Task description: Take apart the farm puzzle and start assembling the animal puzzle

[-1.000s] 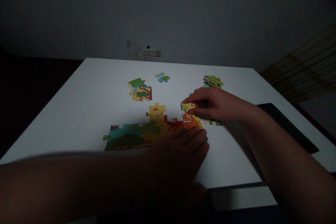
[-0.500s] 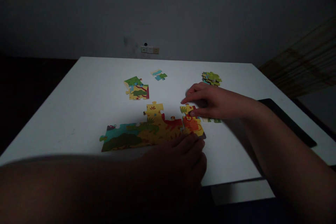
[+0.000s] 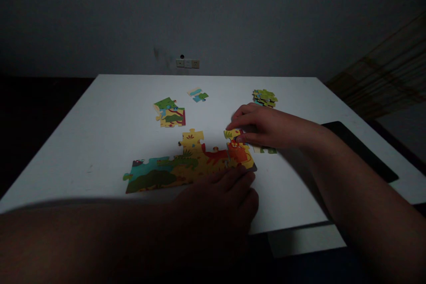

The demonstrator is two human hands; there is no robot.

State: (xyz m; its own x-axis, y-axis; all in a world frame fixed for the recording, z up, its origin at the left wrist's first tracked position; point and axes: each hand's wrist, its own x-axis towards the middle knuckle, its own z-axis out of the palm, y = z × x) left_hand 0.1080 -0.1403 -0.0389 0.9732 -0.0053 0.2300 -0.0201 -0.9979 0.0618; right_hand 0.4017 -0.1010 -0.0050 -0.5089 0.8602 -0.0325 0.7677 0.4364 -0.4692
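Note:
A partly joined jigsaw puzzle lies on the white table, showing a crocodile, a tree and orange animals. My left hand rests at its lower right edge, fingers together and bent against the joined pieces; its shadow and back hide part of that edge. With thumb and forefinger, my right hand grips a yellow puzzle piece with a green leaf, at the puzzle's upper right corner. That piece touches the orange lion piece below it. Whether the two are fully locked I cannot tell.
Loose pieces lie beyond the puzzle to the left, and more pieces at the back. A stack of green pieces sits behind my right hand, and another piece under its wrist. A dark flat panel lies at right.
The view has shifted slightly, so everything sits a little further left. Both hands stay at the same places on the puzzle; the right fingers have barely moved.

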